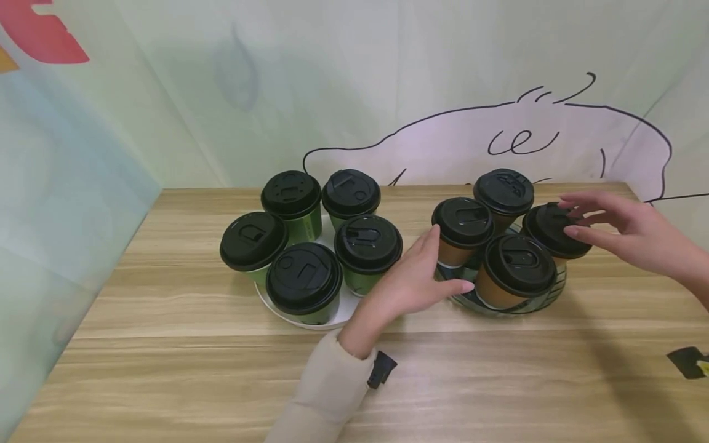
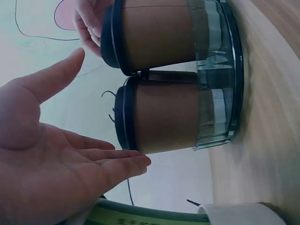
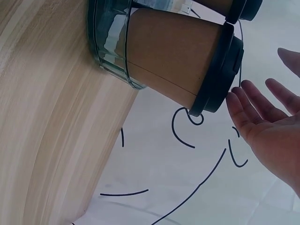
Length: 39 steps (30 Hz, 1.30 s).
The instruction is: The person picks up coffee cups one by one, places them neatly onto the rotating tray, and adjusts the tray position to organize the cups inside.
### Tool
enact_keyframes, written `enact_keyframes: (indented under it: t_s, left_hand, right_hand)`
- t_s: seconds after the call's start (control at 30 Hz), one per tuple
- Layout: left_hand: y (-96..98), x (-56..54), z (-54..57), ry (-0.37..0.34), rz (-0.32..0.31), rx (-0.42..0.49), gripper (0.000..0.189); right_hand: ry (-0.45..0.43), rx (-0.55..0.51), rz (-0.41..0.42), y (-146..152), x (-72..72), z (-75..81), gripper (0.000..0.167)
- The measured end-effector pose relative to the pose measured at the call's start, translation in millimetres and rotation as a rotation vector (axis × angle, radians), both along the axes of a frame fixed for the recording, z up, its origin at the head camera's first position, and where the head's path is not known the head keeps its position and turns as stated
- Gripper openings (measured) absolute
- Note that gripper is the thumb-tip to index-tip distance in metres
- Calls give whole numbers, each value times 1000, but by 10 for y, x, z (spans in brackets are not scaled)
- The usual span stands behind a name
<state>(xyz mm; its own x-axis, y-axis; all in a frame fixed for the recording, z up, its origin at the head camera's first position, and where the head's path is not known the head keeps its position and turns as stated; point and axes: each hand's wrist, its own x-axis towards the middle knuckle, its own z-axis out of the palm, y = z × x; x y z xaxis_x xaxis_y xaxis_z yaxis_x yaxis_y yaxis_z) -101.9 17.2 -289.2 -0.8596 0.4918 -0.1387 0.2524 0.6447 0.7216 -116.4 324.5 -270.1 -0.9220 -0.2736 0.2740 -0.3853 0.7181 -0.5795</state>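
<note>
Several brown paper cups with black lids stand in a clear glass dish (image 1: 506, 311) on the right of the table. My left hand (image 1: 412, 277) has its fingers spread, fingertips beside the left brown cup (image 2: 166, 117) and thumb tip near the front brown cup (image 1: 495, 289). Whether its fingertips touch the lid, I cannot tell. At the right brown cup (image 3: 171, 54), my right hand (image 1: 626, 231) has loosely bent fingers beside the black lid (image 3: 218, 70), gripping nothing. The far brown cup (image 1: 503, 192) is partly hidden behind the others.
Left of the dish, several green cups with black lids, one a front green cup (image 1: 304, 283), crowd a round white plate (image 1: 288, 317). My left forearm passes in front of the plate. A printed backdrop (image 1: 354, 92) rises behind the wooden table (image 1: 194, 381).
</note>
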Motion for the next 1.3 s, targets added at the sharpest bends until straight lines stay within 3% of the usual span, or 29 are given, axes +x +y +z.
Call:
enact_keyframes:
  t_s: [0.53, 0.83, 1.3]
  left_hand:
    - [-201, 154, 241, 121, -48, -24, 93]
    - [-374, 259, 383, 173, -24, -23, 91]
    - [-670, 272, 441, 228, 39, -33, 90]
  right_hand:
    - [17, 10, -9, 57, 1, 15, 47]
    - [0, 3, -20, 88, -17, 13, 46]
    - [-29, 31, -61, 131, -34, 7, 45]
